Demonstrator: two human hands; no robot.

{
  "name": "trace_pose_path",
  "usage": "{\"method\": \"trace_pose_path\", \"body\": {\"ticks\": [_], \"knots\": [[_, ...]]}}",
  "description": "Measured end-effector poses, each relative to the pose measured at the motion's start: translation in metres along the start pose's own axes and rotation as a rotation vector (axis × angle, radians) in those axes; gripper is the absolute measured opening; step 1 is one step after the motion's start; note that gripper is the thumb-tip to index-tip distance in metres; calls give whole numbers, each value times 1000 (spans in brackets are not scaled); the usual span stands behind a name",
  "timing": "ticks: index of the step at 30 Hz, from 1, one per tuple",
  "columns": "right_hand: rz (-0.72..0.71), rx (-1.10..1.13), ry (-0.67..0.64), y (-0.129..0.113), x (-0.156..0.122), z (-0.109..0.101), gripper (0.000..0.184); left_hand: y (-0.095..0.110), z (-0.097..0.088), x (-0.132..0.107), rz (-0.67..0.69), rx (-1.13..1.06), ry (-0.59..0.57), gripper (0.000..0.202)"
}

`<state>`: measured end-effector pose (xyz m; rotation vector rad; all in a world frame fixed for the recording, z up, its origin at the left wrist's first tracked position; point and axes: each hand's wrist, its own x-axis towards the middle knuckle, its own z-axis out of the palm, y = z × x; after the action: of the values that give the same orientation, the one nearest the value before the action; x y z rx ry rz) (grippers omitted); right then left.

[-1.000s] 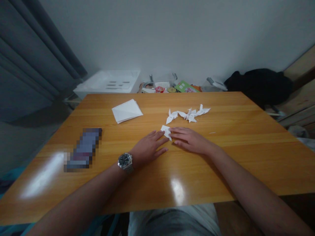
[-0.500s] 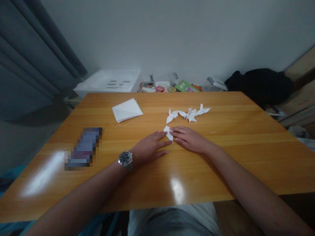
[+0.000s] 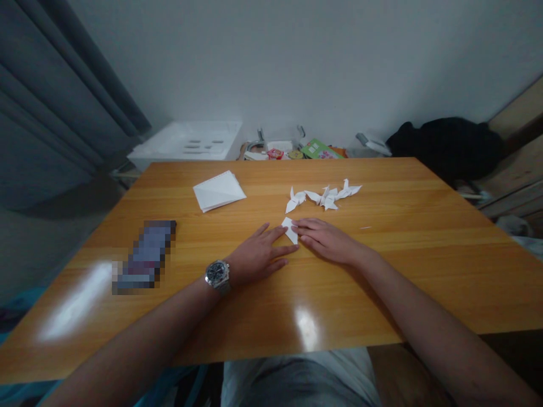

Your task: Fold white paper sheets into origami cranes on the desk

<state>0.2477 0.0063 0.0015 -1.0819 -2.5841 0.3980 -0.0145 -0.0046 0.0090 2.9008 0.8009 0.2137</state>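
Observation:
A small folded piece of white paper [image 3: 291, 230] lies on the wooden table between my hands. My left hand [image 3: 259, 253], with a metal watch [image 3: 217, 273] on its wrist, rests with fingers spread, its fingertips on the paper's left and near edges. From the other side my right hand [image 3: 323, 239] lies flat, and its fingertips touch the paper's right edge. Just beyond the paper stand several white origami cranes [image 3: 326, 198] in a row. The tips of some right-hand fingers overlap the paper and hide part of it.
A stack of white paper sheets [image 3: 219, 191] lies at the back left of the table [image 3: 382, 299]. A phone, blurred out [image 3: 146, 254], is near the left edge. Past the far edge are a white tray [image 3: 203, 138], a green booklet [image 3: 319, 149] and a black cloth bundle [image 3: 445, 147].
Hardly anything differs. My left index finger has lifted slightly away from the finger beside it; the paper and my right hand stay in place.

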Motion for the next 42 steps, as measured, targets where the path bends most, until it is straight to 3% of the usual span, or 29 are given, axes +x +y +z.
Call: {"method": "trace_pose_path", "body": {"ticks": [7,12,15,17,21,28,42], "knots": [[-59,45,92,5,2,5,34,-5,2,0,23,-19,33,47],[70,177,266,4,7,15,22,-4,4,2,10,-73,55,51],[154,129,339,4,9,20,12,-2,5,3,28,-92,67,48],[211,75,370,5,9,23,16,-2,6,3,40,-106,84,46],[247,46,369,5,8,27,23,-1,9,3,-16,-127,131,45],[262,48,335,-9,10,26,29,0,12,9,-320,-75,250,44],[222,46,265,-16,11,28,37,0,13,12,-280,-128,264,33]]}}
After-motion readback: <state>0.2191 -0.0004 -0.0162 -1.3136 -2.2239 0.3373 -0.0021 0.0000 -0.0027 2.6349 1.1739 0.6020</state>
